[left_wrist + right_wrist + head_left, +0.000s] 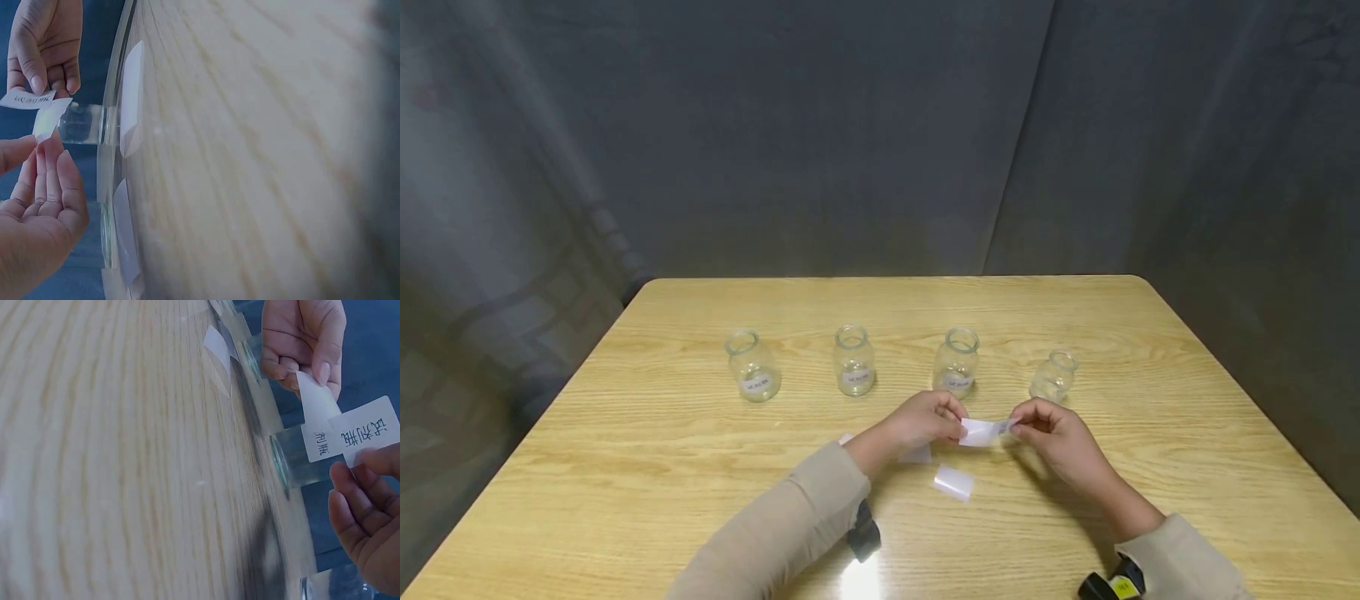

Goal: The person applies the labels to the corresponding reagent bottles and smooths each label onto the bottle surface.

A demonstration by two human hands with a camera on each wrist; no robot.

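Observation:
My left hand (925,419) pinches the white backing paper (317,403) between thumb and fingers. In my right hand (1060,437), thumb and fingers pinch a white sticker label (378,428) printed with dark characters. Label and backing overlap at one edge, held above the table between the hands; whether they still stick together I cannot tell. Three glass jars, the left jar (752,367), second jar (854,362) and third jar (956,362), bear printed labels low on their fronts. A fourth glass jar (1054,379) stands just behind my right hand.
One curled white paper piece (953,482) lies on the wooden table (700,483) in front of the hands. Another white paper (916,454) lies partly under my left wrist. A dark grey curtain (820,150) hangs behind the table's far edge.

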